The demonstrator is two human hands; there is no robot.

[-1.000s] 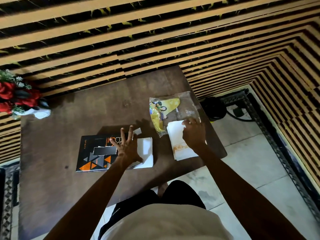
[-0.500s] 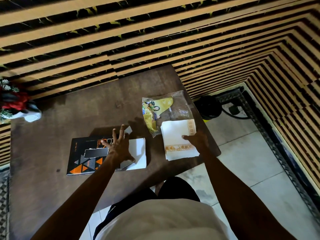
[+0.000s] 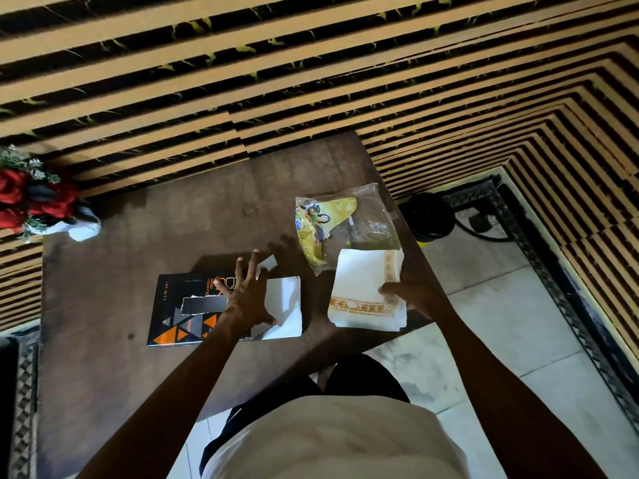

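Note:
A stack of white napkins with an orange patterned border lies near the right edge of the dark wooden table. My right hand holds the stack at its right edge, thumb on top and fingers hidden past the edge. A single white napkin lies partly on a black book with orange triangles. My left hand presses flat on that napkin with its fingers spread. A clear plastic packet with yellow print lies just behind the stack.
Red flowers in a white holder stand at the table's far left corner. A black round object with a cable sits on the tiled floor right of the table. A striped slatted wall runs behind.
My right hand slid from the far end of the napkin stack to its right edge, uncovering the top napkin. My left hand stayed pressed on the single napkin.

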